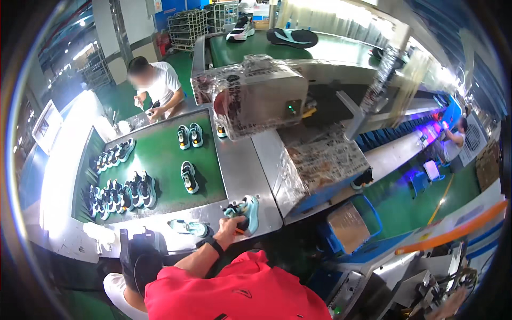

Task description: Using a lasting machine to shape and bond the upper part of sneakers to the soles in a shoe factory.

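My left hand (228,228), a dark band round its wrist, is closed on a pale-blue and black sneaker (252,212) over the metal edge of the worktable. The sneaker is tilted with its light sole facing right; a second shoe may be against it, but I cannot tell. Left of that hand, another pale-blue sneaker (189,228) lies on the metal ledge. At the lower right, a smeared, skin-coloured shape beside machine parts looks like my right hand (452,305); its fingers cannot be made out.
Several sneakers (143,189) stand in rows on the green tabletop (160,154). A person in a dark cap (141,261) is close at my left; another (160,85) works across the table. A film-wrapped machine (261,96) and conveyor (394,133) stand ahead and right, near a blue cart (349,226).
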`<state>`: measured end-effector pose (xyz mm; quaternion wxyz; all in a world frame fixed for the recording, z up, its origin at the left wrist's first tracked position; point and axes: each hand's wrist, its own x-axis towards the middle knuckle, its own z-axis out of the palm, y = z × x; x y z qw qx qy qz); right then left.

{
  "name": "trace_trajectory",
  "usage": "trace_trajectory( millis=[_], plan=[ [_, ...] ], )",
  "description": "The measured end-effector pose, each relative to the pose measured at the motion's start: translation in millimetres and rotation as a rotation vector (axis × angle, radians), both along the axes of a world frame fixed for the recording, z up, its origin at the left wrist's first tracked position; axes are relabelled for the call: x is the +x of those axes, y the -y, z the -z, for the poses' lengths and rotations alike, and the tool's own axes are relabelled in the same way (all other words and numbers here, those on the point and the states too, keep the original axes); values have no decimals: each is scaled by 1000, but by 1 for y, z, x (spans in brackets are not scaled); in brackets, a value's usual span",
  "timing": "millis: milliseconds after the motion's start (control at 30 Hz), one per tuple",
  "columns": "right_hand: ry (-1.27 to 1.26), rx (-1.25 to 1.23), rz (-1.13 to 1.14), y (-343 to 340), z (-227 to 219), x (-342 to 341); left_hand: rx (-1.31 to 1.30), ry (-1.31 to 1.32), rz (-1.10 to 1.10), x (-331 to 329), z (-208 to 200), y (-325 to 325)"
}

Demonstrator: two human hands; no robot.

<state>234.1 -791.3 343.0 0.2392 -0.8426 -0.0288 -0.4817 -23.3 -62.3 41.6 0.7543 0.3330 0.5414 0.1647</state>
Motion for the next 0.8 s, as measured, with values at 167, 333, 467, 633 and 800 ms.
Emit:
trace_trajectory(
  millis=[167, 333, 467, 633, 800],
  plan=[
    [-209, -172, -584, -326, -80, 108, 104, 80, -182, 36, 31, -125],
    [-331, -380, -798, -595, -136, 184, 163, 8, -205, 74, 57, -254],
    [-167, -773, -823, -772, -144, 249, 178, 19, -361, 96, 68, -342],
    [-265, -920, -779, -919, -137, 300, 434, -80, -284, 117, 109, -457],
    [-148, -978, -1017, -993, -135, 384, 804, -199, -274, 135, 154, -497]
  ],
)
